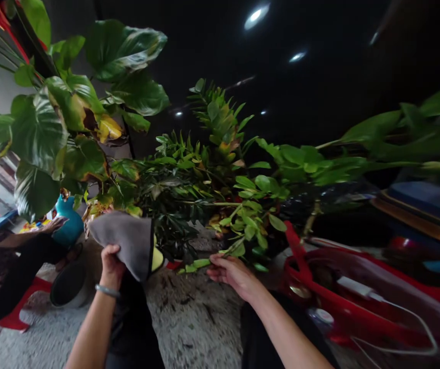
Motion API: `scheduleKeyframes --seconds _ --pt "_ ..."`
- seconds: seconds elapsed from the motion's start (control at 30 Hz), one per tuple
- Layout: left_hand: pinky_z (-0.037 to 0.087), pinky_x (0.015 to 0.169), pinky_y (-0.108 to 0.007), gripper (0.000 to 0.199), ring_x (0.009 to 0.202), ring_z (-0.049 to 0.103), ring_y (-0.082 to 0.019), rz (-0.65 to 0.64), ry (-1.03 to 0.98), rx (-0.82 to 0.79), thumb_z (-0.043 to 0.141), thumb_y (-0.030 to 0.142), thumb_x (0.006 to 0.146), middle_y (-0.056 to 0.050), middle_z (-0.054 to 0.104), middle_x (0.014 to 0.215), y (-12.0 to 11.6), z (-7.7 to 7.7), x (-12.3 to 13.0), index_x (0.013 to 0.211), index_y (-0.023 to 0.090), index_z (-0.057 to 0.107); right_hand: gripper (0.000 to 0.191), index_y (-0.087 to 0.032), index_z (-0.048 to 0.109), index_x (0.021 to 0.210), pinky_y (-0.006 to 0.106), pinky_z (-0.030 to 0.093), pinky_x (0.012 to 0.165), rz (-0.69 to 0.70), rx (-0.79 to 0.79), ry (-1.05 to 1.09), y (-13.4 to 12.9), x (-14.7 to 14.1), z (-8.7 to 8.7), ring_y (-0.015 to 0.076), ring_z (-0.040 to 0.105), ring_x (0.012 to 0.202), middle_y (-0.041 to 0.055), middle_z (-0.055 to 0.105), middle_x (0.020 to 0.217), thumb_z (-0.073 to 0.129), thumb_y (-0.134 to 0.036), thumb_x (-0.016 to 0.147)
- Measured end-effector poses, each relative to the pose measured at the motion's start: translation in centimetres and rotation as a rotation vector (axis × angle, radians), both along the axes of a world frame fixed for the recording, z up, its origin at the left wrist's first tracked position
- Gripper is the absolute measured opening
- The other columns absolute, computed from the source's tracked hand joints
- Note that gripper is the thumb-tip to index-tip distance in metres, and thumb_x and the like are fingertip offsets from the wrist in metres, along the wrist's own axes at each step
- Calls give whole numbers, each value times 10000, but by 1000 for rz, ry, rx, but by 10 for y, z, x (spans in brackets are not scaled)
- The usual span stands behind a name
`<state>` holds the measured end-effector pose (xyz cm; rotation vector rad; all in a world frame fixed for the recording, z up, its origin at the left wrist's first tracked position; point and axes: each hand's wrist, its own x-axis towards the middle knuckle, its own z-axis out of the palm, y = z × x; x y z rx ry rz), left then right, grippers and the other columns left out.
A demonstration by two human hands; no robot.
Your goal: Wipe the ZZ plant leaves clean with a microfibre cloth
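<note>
My left hand (112, 267), with a bracelet at the wrist, grips a grey cloth (125, 238) whose yellow underside shows at the right edge. The cloth hangs in front of the dark-leaved plants. My right hand (232, 274) is closed, thumb against fingers, on a thin leafy stem (249, 221) of a green plant. Small leaves stick out on both sides of the fingers. A taller plant with pointed leaflets (220, 118) rises behind it. Large heart-shaped leaves (37, 130), some yellow and brown, spread at the upper left.
A red bag (331, 292) at the right holds a white device (354, 287) with a cable. Someone sits at the left on a red stool (27, 305), near a dark bucket (69, 287) and a teal vase (68, 223). Dry debris lies on the grey floor (192, 328).
</note>
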<state>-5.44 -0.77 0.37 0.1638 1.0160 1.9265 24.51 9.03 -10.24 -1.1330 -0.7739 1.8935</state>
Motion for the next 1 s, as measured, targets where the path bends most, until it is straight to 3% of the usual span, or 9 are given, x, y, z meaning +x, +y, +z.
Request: scheduleKeyframes --seconds 0.1,0.17,0.37,0.43,0.53,0.67,0.8,0.9,1.0 --pt "581 640 -279 266 632 684 -193 63 33 174 642 86 516 1 740 685 42 50 2 746 211 692 111 -178 641 755 266 588 531 -9 7 25 -2 -5 3 192 727 538 30 718 597 741 -144 719" --pt "580 639 -269 254 610 676 -172 29 37 101 685 73 544 5 738 697 62 57 13 765 198 672 103 -174 661 788 269 588 532 -25 -2 20 -4 -7 5 188 725 535 30 724 602 724 -121 726" --pt "582 600 -334 223 515 651 -201 -127 -41 -346 636 76 556 -20 677 590 24 -3 35 758 172 645 132 -163 708 869 260 582 521 -17 -25 -35 -3 0 2 188 729 545 41 735 617 709 -99 753" --pt "605 659 -393 204 593 698 -264 -192 -85 -343 617 107 525 -31 662 548 5 -2 32 711 187 647 120 -161 715 861 253 579 515 -7 -19 -39 -2 4 1 186 730 549 39 734 621 715 -104 756" --pt "608 717 -392 218 668 717 -278 -154 -40 -85 617 127 478 -17 687 574 11 36 31 676 213 653 103 -151 720 854 252 580 515 -16 -16 -33 -1 3 1 182 728 538 42 734 624 713 -105 762" --pt "578 728 -301 231 699 693 -198 -88 112 227 699 112 495 5 736 700 70 84 50 698 215 659 98 -148 720 858 255 582 515 -65 -5 -4 -3 -5 4 179 726 527 41 731 622 678 -94 787" --pt "554 670 -304 268 737 688 -196 -175 200 -91 784 135 557 -11 754 785 95 51 83 807 194 705 115 -154 718 874 257 584 525 -64 3 15 -5 -7 3 178 730 539 34 730 631 660 -93 795" --pt "522 576 -299 273 627 656 -194 -291 221 -255 796 95 510 -44 743 722 68 6 95 766 151 719 92 -153 716 853 253 575 511 -46 -8 -10 -4 0 -1 177 720 527 38 728 620 676 -103 787" --pt "524 569 -284 252 582 644 -179 -364 181 -269 763 58 473 -34 731 667 39 -2 89 699 154 708 51 -148 719 816 249 564 497 -32 -8 -20 -1 7 -5 174 709 513 47 734 625 711 -123 772"
